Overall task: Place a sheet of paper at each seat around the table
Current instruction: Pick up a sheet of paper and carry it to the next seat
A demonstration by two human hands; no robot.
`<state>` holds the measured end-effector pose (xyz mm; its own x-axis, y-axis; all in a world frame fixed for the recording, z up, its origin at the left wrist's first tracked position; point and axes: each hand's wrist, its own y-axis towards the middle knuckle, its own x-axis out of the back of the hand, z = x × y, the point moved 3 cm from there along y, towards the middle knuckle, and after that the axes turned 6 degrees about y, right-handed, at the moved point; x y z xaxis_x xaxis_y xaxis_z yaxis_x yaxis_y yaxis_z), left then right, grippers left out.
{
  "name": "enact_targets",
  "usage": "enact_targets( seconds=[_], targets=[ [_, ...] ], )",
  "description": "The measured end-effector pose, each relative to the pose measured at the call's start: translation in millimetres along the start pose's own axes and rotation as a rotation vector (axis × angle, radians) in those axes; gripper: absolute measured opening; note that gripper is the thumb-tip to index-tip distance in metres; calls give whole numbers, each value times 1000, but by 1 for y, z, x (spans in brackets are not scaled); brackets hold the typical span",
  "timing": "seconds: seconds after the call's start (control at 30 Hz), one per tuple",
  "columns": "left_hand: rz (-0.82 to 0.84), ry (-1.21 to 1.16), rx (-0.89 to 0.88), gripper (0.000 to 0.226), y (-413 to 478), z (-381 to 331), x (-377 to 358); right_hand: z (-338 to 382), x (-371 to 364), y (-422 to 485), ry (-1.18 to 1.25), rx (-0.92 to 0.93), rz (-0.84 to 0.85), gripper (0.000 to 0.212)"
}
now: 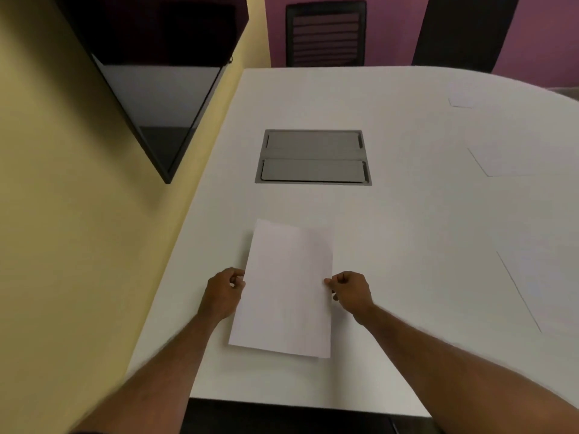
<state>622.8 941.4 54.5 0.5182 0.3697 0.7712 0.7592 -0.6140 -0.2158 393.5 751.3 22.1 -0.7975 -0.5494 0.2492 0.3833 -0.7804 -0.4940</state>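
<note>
Sheet of paper [286,289] on table [407,214], left hand [224,292] and right hand [351,291] pinching its side edges

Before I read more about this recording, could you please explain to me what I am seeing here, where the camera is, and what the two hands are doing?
There is no machine here. A person wears one wide-angle camera on the head, looking forward and down, so you see their own two bare arms reaching into the single picture.

The left hand and the right hand pinch the two long edges of a blank white sheet of paper, low over the white table near its closest edge. Whether it already lies flat I cannot tell.

In the middle of the table sits a grey cable hatch with two closed flaps. Along the right side lie three more sheets, faint against the white. At the far end stands a black mesh-back chair, and a dark wall screen hangs on the yellow wall to the left.
</note>
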Motion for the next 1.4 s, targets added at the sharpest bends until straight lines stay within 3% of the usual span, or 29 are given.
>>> enact_targets(
  seconds=[0.2, 0.47, 0.63, 0.77, 0.97, 1.13, 1.4],
  targets=[
    [73, -7, -40, 44, 25, 19, -29, -12, -19, 32, -139, 71, -69, 17],
    [106, 110, -110, 41, 39, 42, -44, -16, -27, 43, -298, 132, -134, 16],
    [191, 252, -183, 55, 37, 43, -46, -21, -27, 40, -309, 165, -165, 18],
    [216, 272, -187, 59, 38, 45, -46, -21, -28, 41, -364, 218, -140, 32],
    [226, 253, -171, 59, 37, 43, -45, -23, -30, 45, -468, 266, -90, 32],
    [364, 310, -90, 66, 35, 31, -40, -22, -22, 36, -418, 273, 5, 49],
    [304, 569, -214, 68, 29, -19, -12, -4, 35, 12, -819, 421, 22, 48]
  ],
)
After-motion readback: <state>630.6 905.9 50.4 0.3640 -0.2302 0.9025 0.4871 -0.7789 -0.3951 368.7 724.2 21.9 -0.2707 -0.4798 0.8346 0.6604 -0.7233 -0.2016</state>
